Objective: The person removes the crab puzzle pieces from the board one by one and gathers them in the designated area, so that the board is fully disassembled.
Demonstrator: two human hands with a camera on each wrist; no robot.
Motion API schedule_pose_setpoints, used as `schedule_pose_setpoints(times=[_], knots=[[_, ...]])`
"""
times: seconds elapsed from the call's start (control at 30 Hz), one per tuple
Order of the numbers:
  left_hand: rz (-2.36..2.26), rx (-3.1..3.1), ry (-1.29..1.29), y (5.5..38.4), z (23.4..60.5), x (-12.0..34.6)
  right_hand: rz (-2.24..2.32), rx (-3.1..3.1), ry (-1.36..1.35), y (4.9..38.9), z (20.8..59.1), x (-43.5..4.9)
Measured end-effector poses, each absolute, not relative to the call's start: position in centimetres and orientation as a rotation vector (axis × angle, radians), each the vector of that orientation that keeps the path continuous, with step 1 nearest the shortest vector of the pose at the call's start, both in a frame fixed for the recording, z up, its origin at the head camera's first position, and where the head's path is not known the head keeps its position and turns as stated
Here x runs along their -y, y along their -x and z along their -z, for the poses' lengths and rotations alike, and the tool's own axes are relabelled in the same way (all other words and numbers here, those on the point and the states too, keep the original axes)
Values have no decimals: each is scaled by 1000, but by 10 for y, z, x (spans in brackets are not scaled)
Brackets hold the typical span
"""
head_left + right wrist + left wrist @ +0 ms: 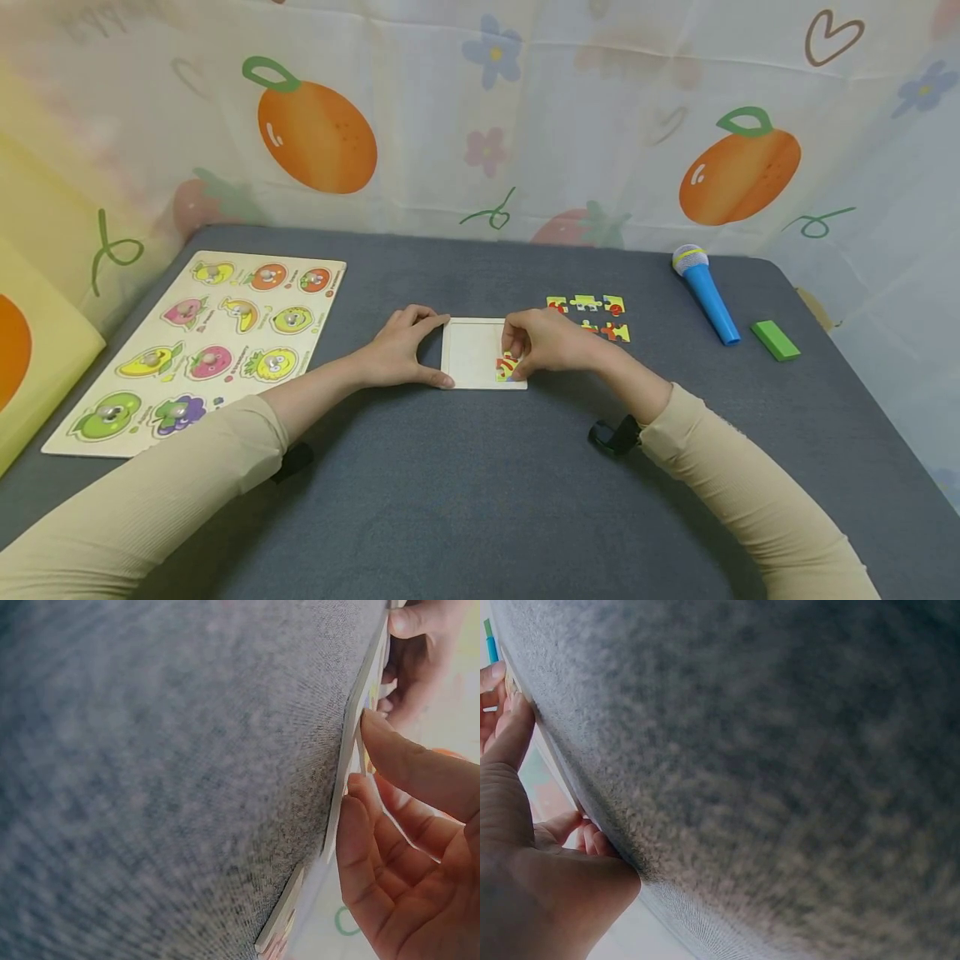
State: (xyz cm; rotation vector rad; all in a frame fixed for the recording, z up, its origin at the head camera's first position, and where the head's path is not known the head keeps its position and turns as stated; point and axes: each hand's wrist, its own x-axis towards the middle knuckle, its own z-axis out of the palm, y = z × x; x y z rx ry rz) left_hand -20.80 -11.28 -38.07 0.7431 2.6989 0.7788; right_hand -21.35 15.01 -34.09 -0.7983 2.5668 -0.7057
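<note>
A small white puzzle tray lies in the middle of the table. My left hand holds its left side, thumb at the near corner and index finger at the far one. Over the tray's right side, my right hand pinches a yellow and red puzzle piece at the near right corner. In the right wrist view, the piece's thin edge shows by the thumb, seemingly tilted against the tray. Several loose puzzle pieces lie just beyond the right hand, which partly hides them.
At the left lies a large wooden fruit board with knobbed pieces. To the right are a blue toy microphone and a green block. A printed curtain hangs behind the grey table.
</note>
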Motion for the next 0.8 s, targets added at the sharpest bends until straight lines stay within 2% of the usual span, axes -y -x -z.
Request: schedule_pose_setpoints(times=[0.8], knots=[[-774,-2695,-726,208,381,112,918,-2400,714,217,333,-164]])
